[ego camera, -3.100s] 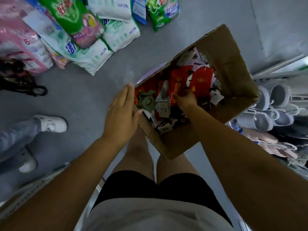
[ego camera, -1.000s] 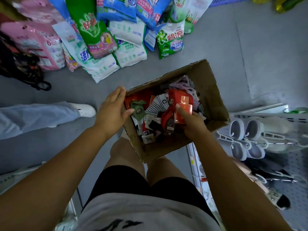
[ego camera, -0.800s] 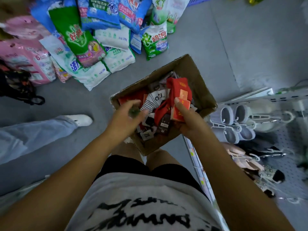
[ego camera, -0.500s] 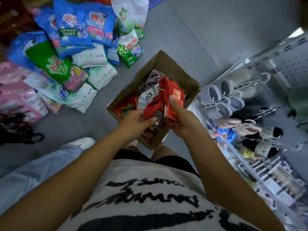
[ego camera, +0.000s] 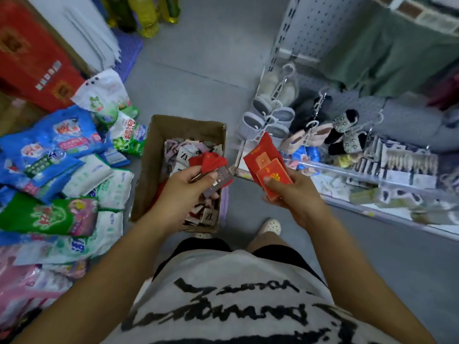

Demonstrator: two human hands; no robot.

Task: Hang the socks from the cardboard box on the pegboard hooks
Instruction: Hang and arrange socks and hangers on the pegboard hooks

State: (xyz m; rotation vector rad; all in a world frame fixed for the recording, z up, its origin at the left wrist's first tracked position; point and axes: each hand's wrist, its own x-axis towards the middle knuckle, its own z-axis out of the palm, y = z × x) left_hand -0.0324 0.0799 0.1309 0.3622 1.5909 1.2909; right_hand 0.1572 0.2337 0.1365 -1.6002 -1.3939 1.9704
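The open cardboard box [ego camera: 154, 155] stands on the grey floor in front of my feet, holding several packaged socks [ego camera: 183, 151]. My left hand [ego camera: 185, 184] grips a pair of red socks [ego camera: 211, 161] by its dark label, just above the box. My right hand [ego camera: 289, 194] holds more red socks [ego camera: 263, 155] with red card labels, to the right of the box. The white pegboard [ego camera: 308, 28] rises at the upper right, with hooks carrying hung slippers [ego camera: 270, 115].
Detergent bags [ego camera: 57, 155] are piled on the floor at the left, beside a red carton [ego camera: 27, 53]. A low shelf [ego camera: 387, 184] with small goods runs along the right under the pegboard. Green cloth [ego camera: 387, 53] hangs at the upper right. Bare grey floor lies beyond the box.
I have stood up and the view has swung towards the pegboard. The red socks have been split between my hands and lifted out of the box; my left hand left the box rim.
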